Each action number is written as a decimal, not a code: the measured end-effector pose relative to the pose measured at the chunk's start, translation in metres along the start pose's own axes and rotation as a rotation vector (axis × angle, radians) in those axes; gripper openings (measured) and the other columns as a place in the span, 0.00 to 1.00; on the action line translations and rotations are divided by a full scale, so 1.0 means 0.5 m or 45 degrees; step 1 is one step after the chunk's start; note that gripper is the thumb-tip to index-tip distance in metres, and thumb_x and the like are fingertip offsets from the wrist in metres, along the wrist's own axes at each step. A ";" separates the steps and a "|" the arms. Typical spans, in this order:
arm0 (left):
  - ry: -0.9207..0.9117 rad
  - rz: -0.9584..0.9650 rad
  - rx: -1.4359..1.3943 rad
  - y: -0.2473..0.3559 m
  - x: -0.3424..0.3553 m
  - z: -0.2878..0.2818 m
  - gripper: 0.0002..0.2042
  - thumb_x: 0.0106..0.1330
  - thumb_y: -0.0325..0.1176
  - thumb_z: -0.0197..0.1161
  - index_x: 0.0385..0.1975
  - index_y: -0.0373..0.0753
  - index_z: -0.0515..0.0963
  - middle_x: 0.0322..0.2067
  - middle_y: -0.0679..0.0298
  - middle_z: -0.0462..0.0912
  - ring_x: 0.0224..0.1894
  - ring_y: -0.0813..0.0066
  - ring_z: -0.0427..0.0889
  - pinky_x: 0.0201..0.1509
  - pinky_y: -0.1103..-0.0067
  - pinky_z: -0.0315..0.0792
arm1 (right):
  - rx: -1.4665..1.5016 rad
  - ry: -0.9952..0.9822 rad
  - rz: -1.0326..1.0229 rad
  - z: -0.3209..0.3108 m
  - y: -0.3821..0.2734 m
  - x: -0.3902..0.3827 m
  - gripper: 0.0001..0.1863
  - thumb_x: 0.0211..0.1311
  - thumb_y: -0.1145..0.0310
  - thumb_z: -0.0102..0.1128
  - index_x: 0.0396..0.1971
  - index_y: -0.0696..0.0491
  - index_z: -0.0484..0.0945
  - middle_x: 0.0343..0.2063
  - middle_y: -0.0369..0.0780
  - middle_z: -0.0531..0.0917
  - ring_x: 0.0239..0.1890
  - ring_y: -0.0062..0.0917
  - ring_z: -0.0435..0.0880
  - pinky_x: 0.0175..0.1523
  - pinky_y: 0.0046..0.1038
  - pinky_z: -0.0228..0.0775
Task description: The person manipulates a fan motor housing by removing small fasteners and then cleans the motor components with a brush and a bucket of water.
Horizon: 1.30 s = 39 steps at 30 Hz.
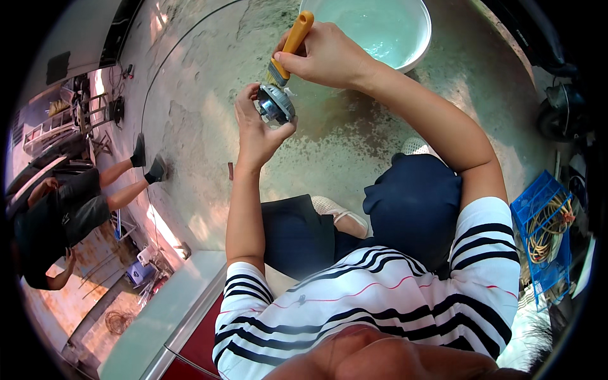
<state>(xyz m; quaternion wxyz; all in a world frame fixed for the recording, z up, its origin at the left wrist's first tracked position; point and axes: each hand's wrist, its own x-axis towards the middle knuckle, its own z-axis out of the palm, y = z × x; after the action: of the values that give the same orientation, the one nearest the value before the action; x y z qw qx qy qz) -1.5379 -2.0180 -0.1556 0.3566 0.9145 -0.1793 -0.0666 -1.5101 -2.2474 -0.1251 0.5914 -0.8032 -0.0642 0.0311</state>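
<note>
Between the fingers and thumb of my left hand (258, 130) is a round grey metal part (276, 104) with a ribbed rim and a shiny, darker middle. My right hand (329, 56) grips a paintbrush (297, 33) by its yellow-orange handle. Its pale bristles point down and meet the upper edge of the metal part. Both hands are held up in front of my knees, over the wet concrete floor. Just beyond my right hand stands a white basin (425, 39) of clear, greenish-looking water.
At the left another person (63, 221) in dark clothes stands near racks and tools. A blue plastic crate (538, 253) with coiled yellowish cord lies at my right. A dark cable (152, 85) runs over the floor. A glass-topped table (171, 304) is close on my left.
</note>
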 end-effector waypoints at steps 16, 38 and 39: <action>0.082 0.193 0.399 -0.008 -0.008 -0.035 0.42 0.34 0.31 0.73 0.56 0.53 0.64 0.53 0.63 0.67 0.58 0.56 0.68 0.69 0.40 0.38 | -0.271 0.582 -0.318 -0.079 -0.007 0.009 0.12 0.61 0.61 0.60 0.36 0.53 0.83 0.21 0.43 0.83 0.25 0.31 0.84 0.33 0.30 0.75; 0.558 -0.341 0.472 -0.087 0.001 -0.126 0.40 0.43 0.41 0.72 0.60 0.50 0.62 0.55 0.59 0.69 0.60 0.59 0.66 0.65 0.59 0.53 | -0.374 1.307 -0.441 -0.227 -0.070 -0.233 0.12 0.69 0.71 0.56 0.48 0.60 0.77 0.47 0.42 0.80 0.49 0.23 0.80 0.56 0.23 0.72; 0.571 -0.374 0.420 -0.082 0.000 -0.128 0.40 0.44 0.42 0.72 0.60 0.48 0.62 0.55 0.59 0.68 0.60 0.59 0.66 0.65 0.59 0.53 | -0.409 1.351 -0.437 -0.241 -0.077 -0.247 0.13 0.70 0.71 0.55 0.50 0.61 0.75 0.49 0.43 0.79 0.49 0.24 0.80 0.56 0.23 0.73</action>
<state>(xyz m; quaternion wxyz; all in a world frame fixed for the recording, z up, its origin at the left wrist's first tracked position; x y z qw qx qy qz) -1.5104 -1.9497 -0.1360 0.2205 0.9680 0.0294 0.1160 -1.6200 -2.3677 -0.0558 0.4098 -0.7667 0.1080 -0.4822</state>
